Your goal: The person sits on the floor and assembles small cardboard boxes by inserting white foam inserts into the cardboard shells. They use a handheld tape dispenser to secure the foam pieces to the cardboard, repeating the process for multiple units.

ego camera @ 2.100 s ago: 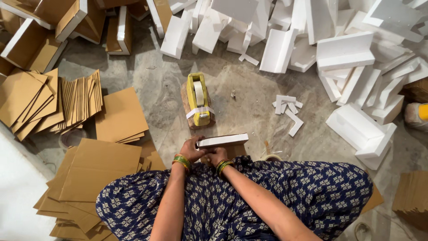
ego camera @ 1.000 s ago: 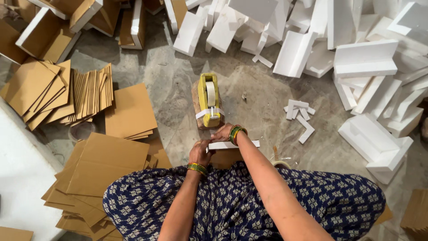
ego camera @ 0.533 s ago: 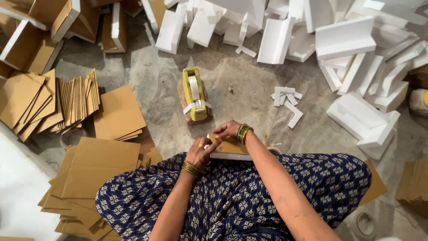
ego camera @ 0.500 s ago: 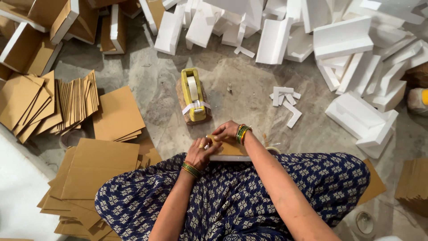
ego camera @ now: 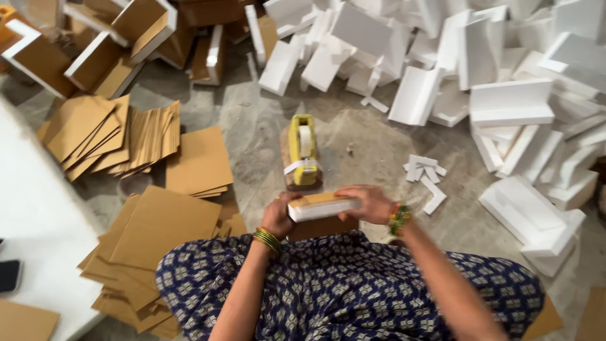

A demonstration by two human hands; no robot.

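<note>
Already crowded, the floor (ego camera: 265, 120) holds white foam pieces (ego camera: 505, 101) beyond the yellow tape dispenser (ego camera: 302, 149) and cardboard sheets (ego camera: 165, 222) left of it. Just nearer than the dispenser, the left hand (ego camera: 279, 215) and right hand (ego camera: 371, 203) each grip an end of a foam-and-cardboard block (ego camera: 322, 206); squeezing unevenly could likely shift its layers.

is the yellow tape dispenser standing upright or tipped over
Upright: the yellow tape dispenser sits on its base on the floor, tape roll on top.
</note>
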